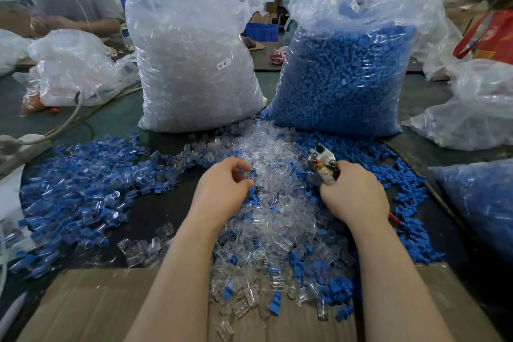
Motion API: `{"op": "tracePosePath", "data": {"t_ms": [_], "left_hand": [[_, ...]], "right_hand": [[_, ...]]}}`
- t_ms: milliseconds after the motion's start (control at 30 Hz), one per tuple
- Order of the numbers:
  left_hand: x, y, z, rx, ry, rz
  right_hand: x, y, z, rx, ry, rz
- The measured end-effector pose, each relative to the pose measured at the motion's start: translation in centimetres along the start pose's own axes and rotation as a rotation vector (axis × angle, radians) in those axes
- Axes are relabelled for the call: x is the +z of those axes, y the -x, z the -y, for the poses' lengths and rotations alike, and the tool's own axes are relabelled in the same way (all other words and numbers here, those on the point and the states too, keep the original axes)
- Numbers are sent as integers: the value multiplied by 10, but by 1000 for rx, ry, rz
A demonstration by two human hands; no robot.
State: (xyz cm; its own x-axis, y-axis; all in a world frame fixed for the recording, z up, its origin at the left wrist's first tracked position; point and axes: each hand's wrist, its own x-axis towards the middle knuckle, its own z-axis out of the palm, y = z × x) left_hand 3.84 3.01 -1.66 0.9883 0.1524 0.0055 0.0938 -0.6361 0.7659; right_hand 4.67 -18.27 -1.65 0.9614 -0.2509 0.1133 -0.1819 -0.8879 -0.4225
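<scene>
A heap of small clear plastic caps (273,203) mixed with blue plastic pieces (405,233) covers the dark table in front of me. My left hand (224,189) rests on the heap with fingers curled, pinching at a clear cap near its fingertips. My right hand (354,191) grips a pair of pliers (323,159) by the taped handles, metal jaws pointing up and away. To the left lies a spread of joined blue-and-clear parts (80,189).
Two tall plastic bags stand behind the heap: one of clear caps (194,58), one of blue pieces (347,72). More bags sit at left (75,69) and right (477,108). Cardboard (94,305) lies at the near edge. A person (69,0) sits at far left.
</scene>
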Motion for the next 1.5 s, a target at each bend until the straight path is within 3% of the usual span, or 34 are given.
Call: {"op": "tracePosePath", "data": {"t_ms": [167,600,733,1100,1500], "left_hand": [[12,4,-5,131,-163,49],[17,9,-9,138,-177,-101],[15,7,-11,93,0,-124],[-4,6,-24,-112,1026,93],[-6,10,-27,-130,1169,193]], "right_hand": [[1,0,3,14,-65,-61],[1,0,8,-12,-263,-114],[0,1,10,-52,-292,-114],[-5,4,14,-129,-667,-76],[-2,5,13,-252,-801,-23]]}}
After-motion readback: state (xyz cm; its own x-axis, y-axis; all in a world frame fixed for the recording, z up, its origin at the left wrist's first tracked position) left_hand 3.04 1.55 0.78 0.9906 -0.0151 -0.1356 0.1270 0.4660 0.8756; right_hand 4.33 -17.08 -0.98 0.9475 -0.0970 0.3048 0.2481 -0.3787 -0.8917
